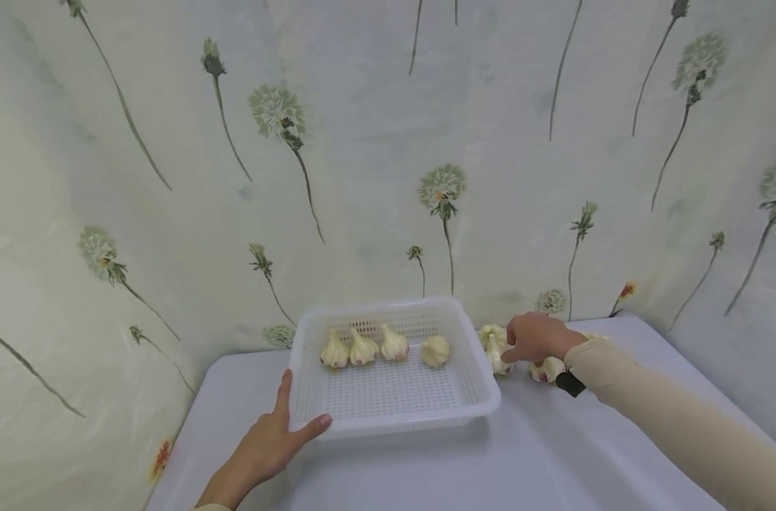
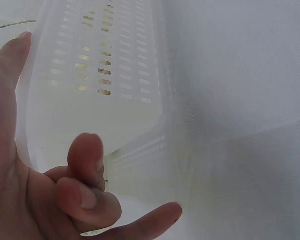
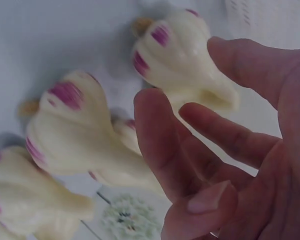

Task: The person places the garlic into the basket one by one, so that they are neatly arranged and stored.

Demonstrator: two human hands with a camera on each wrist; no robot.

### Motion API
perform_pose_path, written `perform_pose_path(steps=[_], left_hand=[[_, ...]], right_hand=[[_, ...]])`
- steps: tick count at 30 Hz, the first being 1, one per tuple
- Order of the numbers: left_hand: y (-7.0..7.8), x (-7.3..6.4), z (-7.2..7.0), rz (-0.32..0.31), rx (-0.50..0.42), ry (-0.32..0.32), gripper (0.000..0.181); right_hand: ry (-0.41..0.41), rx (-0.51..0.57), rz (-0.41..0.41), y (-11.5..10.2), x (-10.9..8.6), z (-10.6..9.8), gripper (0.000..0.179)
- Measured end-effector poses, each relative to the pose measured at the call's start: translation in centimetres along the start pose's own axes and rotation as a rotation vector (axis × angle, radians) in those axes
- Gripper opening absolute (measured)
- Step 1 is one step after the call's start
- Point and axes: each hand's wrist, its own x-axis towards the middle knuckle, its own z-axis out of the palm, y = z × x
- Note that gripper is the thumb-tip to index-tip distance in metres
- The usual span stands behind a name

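A white plastic basket (image 1: 394,424) holds garlic bulbs: three (image 1: 363,349) side by side at the left and one (image 1: 435,351) apart at the right. My left hand (image 1: 269,440) holds the basket's near left corner, thumb over the front rim and index finger along the left side. From the left wrist view, its other fingers (image 2: 87,155) curl beside the slotted wall. To the right of the basket, my right hand (image 1: 536,337) reaches over loose garlic. Its thumb and fingers stand spread around a purple-marked bulb (image 3: 177,50), not closed on it.
More garlic bulbs (image 3: 72,125) lie on the table right of the basket, one (image 1: 546,370) beneath the right wrist. The table (image 1: 413,468) has a pale cover. A curtain (image 1: 362,177) with dandelion prints hangs behind and along both sides.
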Motion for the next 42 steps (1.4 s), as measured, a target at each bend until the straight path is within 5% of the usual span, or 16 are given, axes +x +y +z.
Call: perform_pose_path(steps=[13,25,42], left_hand=[[-0.1,0.1,0.1,-0.008,0.0,0.003,0.121],[0.0,0.2,0.1,-0.013,-0.005,-0.008,0.12],[0.1,0.1,0.1,-0.045,-0.028,-0.041,0.121]], right_hand=[[0.109,-0.011,0.005,-0.4,1.6,3.7,0.04],[0.095,0.095,0.035,-1.1,1.4,4.4,0.051],[0.153,0.125,-0.018,-0.8,1.7,5.5,0.025]])
